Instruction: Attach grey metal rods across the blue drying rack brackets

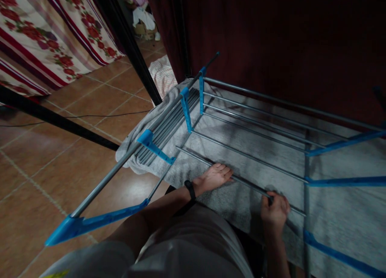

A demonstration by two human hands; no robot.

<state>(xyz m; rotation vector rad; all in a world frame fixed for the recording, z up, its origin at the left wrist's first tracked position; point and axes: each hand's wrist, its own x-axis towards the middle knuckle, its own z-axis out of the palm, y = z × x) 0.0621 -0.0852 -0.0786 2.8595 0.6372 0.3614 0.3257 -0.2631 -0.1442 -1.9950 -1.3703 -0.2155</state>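
Note:
A frame of metal tubes with blue plastic brackets [157, 149] stands over a grey towel-like cloth [241, 137]. Crossing it closest to me is a thin metal rod [249, 183], whose left end lies near the side bar [161, 179]; I cannot tell if it is joined there. My left hand [217, 175], with a black band on the wrist, is closed over the rod from above. Farther right along the same rod, my right hand [276, 209] is wrapped round it. A small dark spot shows by the right thumb, too unclear to name.
Several loose metal rods [169, 127] lie side by side on the cloth at the left. Black poles [60, 121] slant over the tiled floor [117, 95], where a cable [120, 114] runs. A dark red curtain [271, 41] hangs behind; a floral curtain [57, 37] hangs at left.

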